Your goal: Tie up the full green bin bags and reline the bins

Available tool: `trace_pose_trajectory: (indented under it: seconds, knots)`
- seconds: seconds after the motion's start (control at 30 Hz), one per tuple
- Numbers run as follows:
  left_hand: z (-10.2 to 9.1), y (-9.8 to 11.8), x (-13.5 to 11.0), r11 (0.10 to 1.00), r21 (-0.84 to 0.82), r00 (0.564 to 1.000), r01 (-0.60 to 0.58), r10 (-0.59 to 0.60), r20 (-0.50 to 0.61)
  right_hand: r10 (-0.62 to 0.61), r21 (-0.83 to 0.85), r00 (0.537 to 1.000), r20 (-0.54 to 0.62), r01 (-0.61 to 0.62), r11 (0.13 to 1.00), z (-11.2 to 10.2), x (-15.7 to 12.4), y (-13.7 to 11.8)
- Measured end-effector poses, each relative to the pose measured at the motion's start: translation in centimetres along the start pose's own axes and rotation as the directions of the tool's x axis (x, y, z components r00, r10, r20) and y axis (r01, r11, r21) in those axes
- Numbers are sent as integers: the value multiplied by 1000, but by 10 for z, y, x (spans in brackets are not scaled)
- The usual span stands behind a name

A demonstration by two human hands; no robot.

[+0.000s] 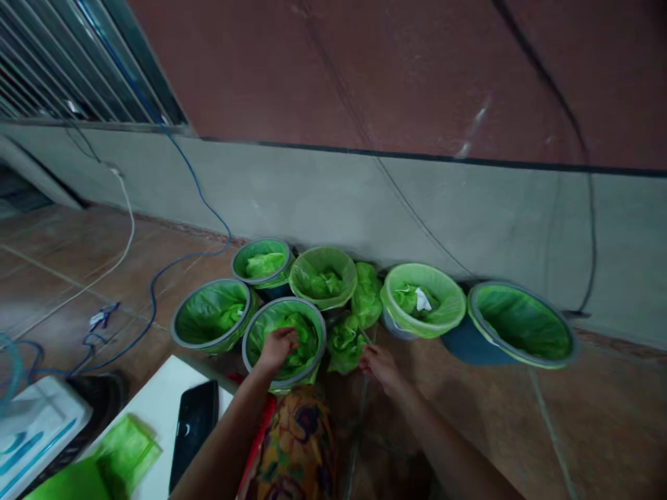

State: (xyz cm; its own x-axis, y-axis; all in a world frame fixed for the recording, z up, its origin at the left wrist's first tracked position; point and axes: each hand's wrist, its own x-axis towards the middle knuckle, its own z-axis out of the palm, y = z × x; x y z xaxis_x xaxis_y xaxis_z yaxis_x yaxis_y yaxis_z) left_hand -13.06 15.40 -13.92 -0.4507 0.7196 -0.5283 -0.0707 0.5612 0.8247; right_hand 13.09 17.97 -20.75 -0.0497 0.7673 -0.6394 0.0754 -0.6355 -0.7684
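My left hand (281, 345) is over the front bucket (250, 351), which has a green plastic bag lining it and more green plastic bunched inside. Its fingers are curled together, and anything they hold is too small to make out. Down to the right, my right hand (376, 362) is closed at the edge of a crumpled green plastic bag (344, 347) lying on the floor between the buckets. A thin pale strip of it seems to rise from the fingertips. Behind that lies another bunched green bag (367, 295).
More lined buckets stand around: one at left (182, 333), two behind, a white-lined one (399, 323) and a blue one (476, 340) at right. On a white surface (161, 389) lie a phone (194, 423) and folded green bags (128, 444). A blue cable (153, 295) crosses the floor.
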Motion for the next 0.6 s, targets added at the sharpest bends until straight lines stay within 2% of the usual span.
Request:
trace_pose_trajectory:
  seconds: [0.1, 0.2, 0.27, 0.37, 0.47, 0.6]
  knots:
    - [-3, -18, 1, 995, -93, 1000, 23, -25, -19, 22, -58, 1000, 22, -20, 998, 31, 3, -13]
    - [-2, -18, 11, 988, -149, 998, -33, 25, -61, 2, -69, 1000, 2, -2, 998, 51, 15, -22]
    - [0, -8, 23, 984, -164, 996, -70, 59, -71, -25, -53, 998, -49, 23, 998, 59, 31, -37]
    - [7, 14, 47, 980, -177, 995, -93, 84, -56, -32, -21, 995, -97, 30, 999, 69, 65, -74]
    - [18, 33, 73, 988, -116, 994, -105, 100, -45, 37, -13, 992, -123, -38, 999, 83, 102, -105]
    - [32, 41, 101, 987, 59, 989, -147, 147, 15, 124, -18, 977, -173, -128, 992, 102, 134, -114]
